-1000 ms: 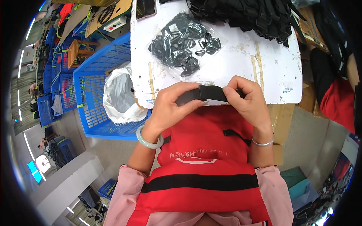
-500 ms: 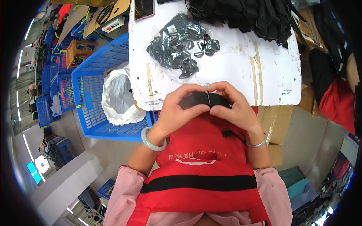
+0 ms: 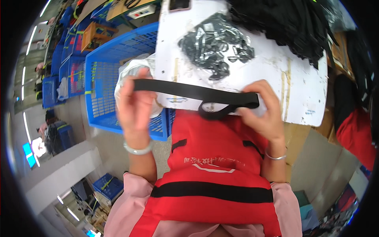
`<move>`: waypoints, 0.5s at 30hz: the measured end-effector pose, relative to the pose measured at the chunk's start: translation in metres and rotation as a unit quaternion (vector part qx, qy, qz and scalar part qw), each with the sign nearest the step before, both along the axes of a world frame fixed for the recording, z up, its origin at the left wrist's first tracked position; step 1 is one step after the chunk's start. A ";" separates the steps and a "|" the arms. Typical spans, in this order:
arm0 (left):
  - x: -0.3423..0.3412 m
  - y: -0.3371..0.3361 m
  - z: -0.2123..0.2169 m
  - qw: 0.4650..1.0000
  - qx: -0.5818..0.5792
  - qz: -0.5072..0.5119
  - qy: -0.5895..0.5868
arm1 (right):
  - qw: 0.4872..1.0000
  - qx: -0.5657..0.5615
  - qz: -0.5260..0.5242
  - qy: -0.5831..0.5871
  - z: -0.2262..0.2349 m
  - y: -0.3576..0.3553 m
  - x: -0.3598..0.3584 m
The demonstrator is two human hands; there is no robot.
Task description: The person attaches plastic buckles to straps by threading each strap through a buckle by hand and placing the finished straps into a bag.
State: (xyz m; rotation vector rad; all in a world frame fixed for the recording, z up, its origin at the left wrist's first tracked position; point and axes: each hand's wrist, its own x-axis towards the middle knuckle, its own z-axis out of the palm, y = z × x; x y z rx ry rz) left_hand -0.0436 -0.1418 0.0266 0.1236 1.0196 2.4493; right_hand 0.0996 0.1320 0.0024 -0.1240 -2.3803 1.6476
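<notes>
A black webbing strap (image 3: 189,91) stretches between my hands above the near edge of the white table. My left hand (image 3: 136,108), somewhat blurred, holds one end, raised over the white sack. At the other side my right hand (image 3: 266,112) is closed on the strap where it folds back, and a loop of it hangs below toward the red apron (image 3: 213,138). Beyond the strap lies a clear plastic bag (image 3: 215,49) of small black plastic buckle pieces. A thick pile of black straps (image 3: 282,27) rests at the table's far right.
The white table (image 3: 268,71) has strips of brown tape on it. A phone (image 3: 179,4) lies at its far left. Beside it stand a blue crate (image 3: 104,83) and a white sack (image 3: 148,63). Another person's red-and-black clothing (image 3: 351,122) shows at the right.
My hands were together around the folded strap; now they are far apart. The left hand has moved left, drawing the strap out lengthwise. The view has shifted slightly.
</notes>
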 end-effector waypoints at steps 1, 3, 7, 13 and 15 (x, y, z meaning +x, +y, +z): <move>-0.011 -0.023 0.018 0.996 -0.012 0.079 -0.030 | 0.999 -0.037 0.013 -0.007 -0.001 0.006 0.002; -0.022 -0.058 0.051 0.997 0.062 0.054 0.016 | 0.996 -0.084 0.022 -0.005 -0.003 -0.003 -0.001; -0.012 -0.085 0.106 0.970 0.006 0.164 0.179 | 0.990 -0.127 0.023 -0.058 -0.011 -0.011 -0.004; -0.031 -0.087 0.069 0.894 -0.284 0.255 0.232 | 0.979 -0.154 -0.025 -0.131 -0.031 -0.004 0.007; -0.035 -0.079 0.041 0.882 -0.351 0.239 0.202 | 0.978 -0.152 -0.050 -0.134 -0.034 -0.004 0.009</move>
